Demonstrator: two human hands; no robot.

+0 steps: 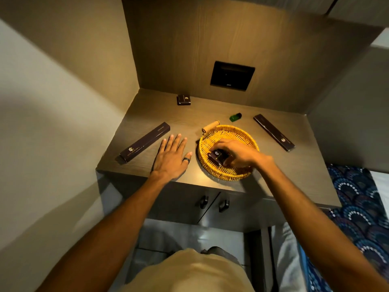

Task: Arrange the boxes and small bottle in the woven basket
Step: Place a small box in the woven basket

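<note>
A round yellow woven basket (212,137) stands near the front edge of the wooden countertop (202,114). Inside it my right hand (237,152) grips a small dark box (216,157) with a gold logo, held against the basket floor. My left hand (171,155) lies flat on the counter to the basket's left, fingers spread, a dark ring on the thumb. One long dark box (145,143) lies left of that hand. Another long dark box (273,132) lies right of the basket. A small green bottle (235,117) and a small dark box (183,100) sit farther back.
A tan cylinder (211,126) rests against the basket's far rim. A dark wall plate (231,75) is set in the wooden back panel. Below the counter are two cabinet doors with dark handles (213,203). Patterned blue fabric (357,207) lies at the right.
</note>
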